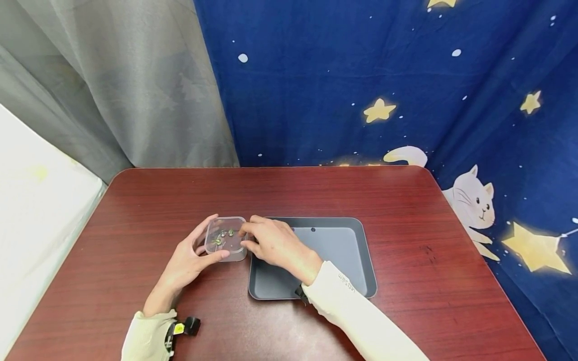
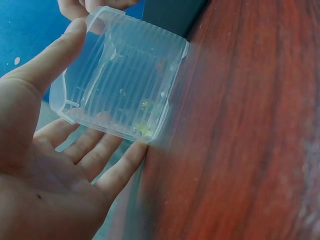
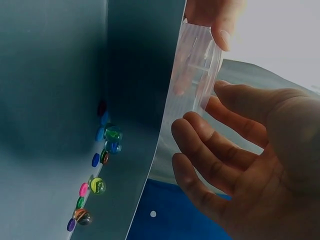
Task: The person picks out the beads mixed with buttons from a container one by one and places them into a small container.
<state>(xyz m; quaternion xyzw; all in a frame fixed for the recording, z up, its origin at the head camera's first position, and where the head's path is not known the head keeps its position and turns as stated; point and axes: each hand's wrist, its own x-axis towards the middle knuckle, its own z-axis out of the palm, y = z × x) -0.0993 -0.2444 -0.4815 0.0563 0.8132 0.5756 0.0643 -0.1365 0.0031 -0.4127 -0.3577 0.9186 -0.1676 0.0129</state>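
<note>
A clear plastic box (image 1: 226, 255) is tipped slightly on the table, with small greenish glass marbles (image 1: 218, 241) inside. My left hand (image 1: 185, 260) grips it from the left, thumb along the near rim and fingers against the far side and bottom. In the left wrist view the ribbed box (image 2: 135, 70) shows yellow-green spots in its low corner. My right hand (image 1: 280, 245) bends over the box's right edge. Thumb and forefinger meet at the rim in the right wrist view, the other fingers curling loosely outside; I cannot tell whether they pinch anything.
A grey rectangular tray (image 1: 370, 271) lies right of the box, under my right forearm. Along its far wall, in the right wrist view, sit several glass marbles (image 3: 98, 185) and small coloured discs (image 3: 83, 189). Curtains (image 1: 316, 100) hang behind the red-brown table (image 1: 429, 250).
</note>
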